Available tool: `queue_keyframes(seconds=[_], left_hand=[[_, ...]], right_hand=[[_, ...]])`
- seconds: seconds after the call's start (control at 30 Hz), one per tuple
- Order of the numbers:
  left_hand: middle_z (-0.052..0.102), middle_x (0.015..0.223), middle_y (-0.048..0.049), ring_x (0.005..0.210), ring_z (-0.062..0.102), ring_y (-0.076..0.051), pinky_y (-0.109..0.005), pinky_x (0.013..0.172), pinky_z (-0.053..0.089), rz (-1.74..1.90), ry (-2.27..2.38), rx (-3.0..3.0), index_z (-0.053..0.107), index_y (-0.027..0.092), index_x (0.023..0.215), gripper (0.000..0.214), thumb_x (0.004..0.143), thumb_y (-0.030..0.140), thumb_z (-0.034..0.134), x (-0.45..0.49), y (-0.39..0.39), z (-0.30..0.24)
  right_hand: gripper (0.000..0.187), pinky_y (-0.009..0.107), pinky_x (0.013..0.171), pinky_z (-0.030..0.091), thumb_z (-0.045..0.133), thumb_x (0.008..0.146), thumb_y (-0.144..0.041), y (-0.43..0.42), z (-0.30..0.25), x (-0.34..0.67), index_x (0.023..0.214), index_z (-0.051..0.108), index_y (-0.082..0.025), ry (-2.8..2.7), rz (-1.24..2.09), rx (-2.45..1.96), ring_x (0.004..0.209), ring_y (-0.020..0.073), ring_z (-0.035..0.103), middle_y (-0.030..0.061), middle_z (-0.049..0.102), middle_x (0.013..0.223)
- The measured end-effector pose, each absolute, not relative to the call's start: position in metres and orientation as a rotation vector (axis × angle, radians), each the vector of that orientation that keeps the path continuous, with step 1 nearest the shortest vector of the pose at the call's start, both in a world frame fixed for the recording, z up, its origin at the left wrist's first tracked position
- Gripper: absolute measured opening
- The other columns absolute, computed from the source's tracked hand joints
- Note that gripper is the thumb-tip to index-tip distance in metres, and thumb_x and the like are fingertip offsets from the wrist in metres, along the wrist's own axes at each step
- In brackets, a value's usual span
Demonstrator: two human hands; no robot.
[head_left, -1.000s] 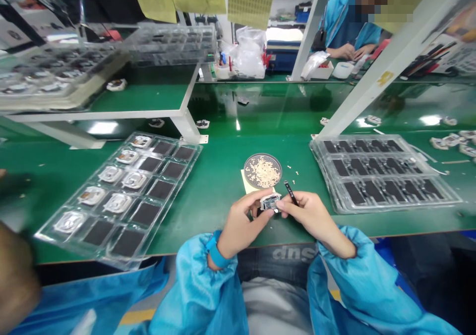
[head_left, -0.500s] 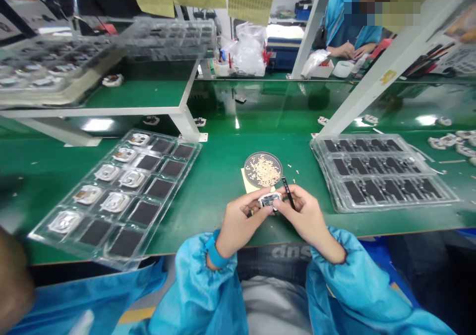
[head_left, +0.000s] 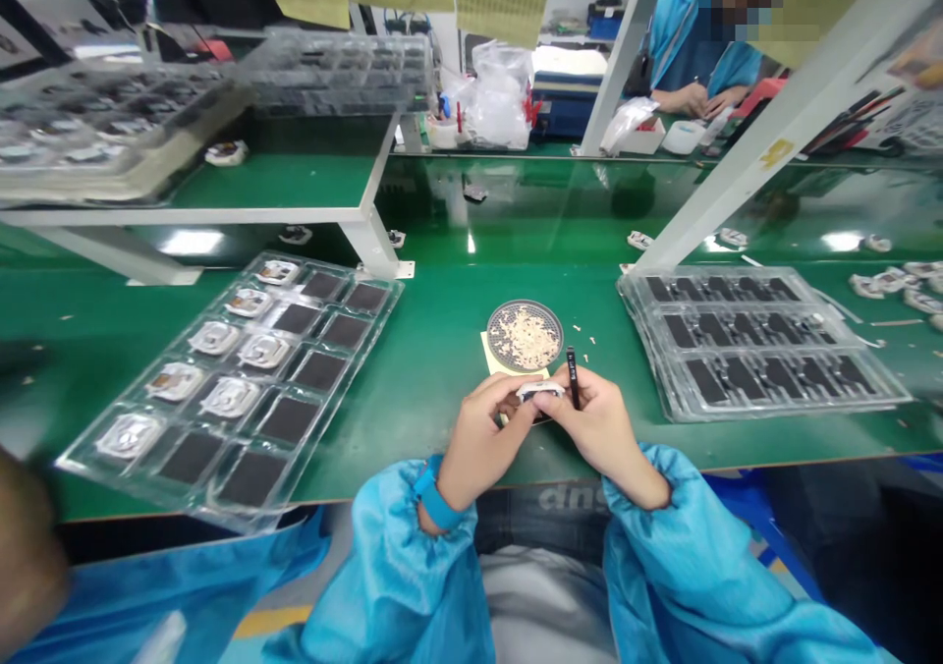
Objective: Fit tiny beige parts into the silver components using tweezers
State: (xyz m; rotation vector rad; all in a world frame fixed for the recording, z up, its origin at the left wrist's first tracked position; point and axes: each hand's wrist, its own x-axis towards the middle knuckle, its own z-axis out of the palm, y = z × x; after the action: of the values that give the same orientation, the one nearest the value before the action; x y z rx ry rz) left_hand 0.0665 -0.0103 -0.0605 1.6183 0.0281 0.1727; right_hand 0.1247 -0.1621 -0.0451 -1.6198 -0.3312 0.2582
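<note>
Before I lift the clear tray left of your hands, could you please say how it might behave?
The clear tray looks like thin plastic, so it probably flexes. White parts sit in open pockets, so tilting could slide them out. One corner seems to overhang the green bench, so pressing there might tip it.

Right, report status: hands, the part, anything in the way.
Left hand gripping white part. Right hand on it too, also holding black stick. Dish of pale bits just beyond, apparently not blocking.
</note>
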Motion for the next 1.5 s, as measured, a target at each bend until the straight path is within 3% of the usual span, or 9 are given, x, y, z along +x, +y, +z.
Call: queue_keyframes(seconds=[0.23,0.33,0.47,0.6,0.77,1.03,1.2,1.3,1.5], left_hand=[[0.067,0.093,-0.0051,0.080,0.061,-0.014,-0.026,0.072,0.049,0.287,0.034,1.783,0.076,0.020,0.113,0.023,0.094,0.025,0.064,0.062,-0.009,-0.054],[0.067,0.094,-0.0053,0.080,0.061,-0.014,-0.025,0.072,0.050,0.259,0.074,1.752,0.076,0.020,0.113,0.023,0.095,0.026,0.063,0.064,-0.010,-0.053],[0.066,0.093,-0.0046,0.079,0.060,-0.014,-0.025,0.072,0.049,0.269,0.096,1.746,0.075,0.022,0.116,0.025,0.094,0.025,0.064,0.067,-0.011,-0.054],[0.063,0.087,-0.0031,0.076,0.056,-0.013,-0.025,0.072,0.046,0.355,0.041,1.846,0.075,0.023,0.115,0.026,0.092,0.019,0.063,0.067,-0.010,-0.056],[0.060,0.085,-0.0029,0.074,0.054,-0.013,-0.024,0.071,0.045,0.356,0.035,1.867,0.075,0.021,0.114,0.027,0.091,0.016,0.061,0.067,-0.010,-0.057],[0.058,0.080,-0.0015,0.072,0.054,-0.012,-0.024,0.069,0.045,0.361,0.061,1.887,0.075,0.020,0.111,0.027,0.089,0.014,0.060,0.069,-0.011,-0.060],[0.060,0.083,-0.0023,0.068,0.055,-0.012,-0.024,0.063,0.045,0.331,0.095,1.899,0.075,0.019,0.108,0.024,0.089,0.019,0.060,0.074,-0.006,-0.053],[0.065,0.083,-0.0025,0.067,0.059,-0.013,-0.026,0.065,0.046,0.301,0.148,2.054,0.071,0.019,0.113,0.027,0.088,0.023,0.062,0.088,0.014,-0.037],[0.071,0.085,-0.0053,0.081,0.066,-0.023,-0.032,0.072,0.046,0.247,0.342,2.444,0.070,0.020,0.106,0.021,0.087,0.026,0.063,0.173,0.072,-0.008]], right_hand=[[0.028,0.025,0.052,0.034,0.077,0.081,-0.041,-0.159,-0.052,0.122,0.078,0.064,-0.016,-0.311,0.219,-1.675,0.055,0.0106,0.042,-0.0005,0.055,0.064],[0.029,0.025,0.055,0.036,0.076,0.082,-0.043,-0.160,-0.052,0.125,0.083,0.068,-0.015,-0.334,0.264,-1.752,0.058,0.0121,0.045,0.0015,0.059,0.068],[0.026,0.028,0.063,0.045,0.074,0.086,-0.039,-0.167,-0.038,0.138,0.100,0.070,-0.018,-0.488,0.112,-1.917,0.076,0.0167,0.058,0.0065,0.068,0.091],[0.013,0.033,0.080,0.051,0.066,0.094,-0.031,-0.176,-0.023,0.152,0.094,0.071,-0.019,-0.846,-0.026,-1.935,0.089,0.0193,0.063,0.0075,0.067,0.094],[0.010,0.032,0.076,0.052,0.069,0.092,-0.025,-0.186,-0.024,0.159,0.101,0.071,-0.022,-1.096,-0.007,-1.906,0.087,0.0179,0.063,0.0058,0.065,0.093],[0.020,0.031,0.074,0.052,0.058,0.099,-0.027,-0.192,-0.029,0.160,0.115,0.070,-0.026,-1.259,0.039,-2.084,0.089,0.0177,0.064,0.0071,0.064,0.103],[0.013,0.032,0.077,0.051,0.057,0.099,-0.031,-0.182,-0.026,0.172,0.103,0.064,-0.021,-1.244,0.139,-1.995,0.088,0.0180,0.062,0.0072,0.064,0.102],[0.017,0.033,0.080,0.049,0.055,0.100,-0.033,-0.176,-0.032,0.187,0.092,0.063,-0.019,-1.047,0.043,-2.042,0.088,0.0193,0.061,0.0071,0.063,0.095],[0.021,0.035,0.079,0.048,0.057,0.097,-0.033,-0.181,-0.054,0.207,0.100,0.071,-0.017,-0.807,-0.145,-2.217,0.087,0.0211,0.062,0.0079,0.066,0.094]])
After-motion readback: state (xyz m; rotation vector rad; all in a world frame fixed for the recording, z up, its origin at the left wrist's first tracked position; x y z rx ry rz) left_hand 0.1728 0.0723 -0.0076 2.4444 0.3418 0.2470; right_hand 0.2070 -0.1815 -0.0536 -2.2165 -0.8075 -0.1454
